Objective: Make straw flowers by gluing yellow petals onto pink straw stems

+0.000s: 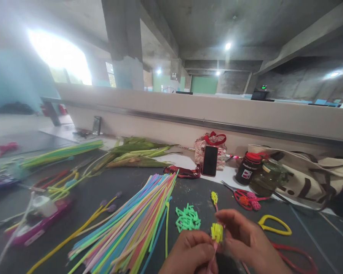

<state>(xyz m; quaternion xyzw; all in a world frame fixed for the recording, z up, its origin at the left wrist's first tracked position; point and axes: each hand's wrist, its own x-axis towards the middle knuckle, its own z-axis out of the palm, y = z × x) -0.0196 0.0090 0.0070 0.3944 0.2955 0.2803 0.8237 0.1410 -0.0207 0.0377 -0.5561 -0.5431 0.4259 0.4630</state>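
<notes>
My left hand (192, 251) is closed in a pinch on the pink stem of a yellow flower made of short straw-like pieces (216, 232), at the bottom centre. Close against the flower's right side is my right hand (247, 238), its fingers curved and thumb apart from them; whether it touches the flower I cannot tell. Just beyond lies another yellow flower head (214, 198) on a pink stem. A heap of short green pieces (188, 218) rests left of the flowers. Further left spreads a large bundle of long coloured straw-like strips (131, 224).
Yellow-handled scissors (275, 225) and a red handle (297, 255) lie at right, with red-handled scissors (242, 199) behind. At the back stand a phone (210, 161), a black bottle (248, 169), a jar (270, 179) and a canvas bag (308, 179). Corn husks (139, 152) lie back left.
</notes>
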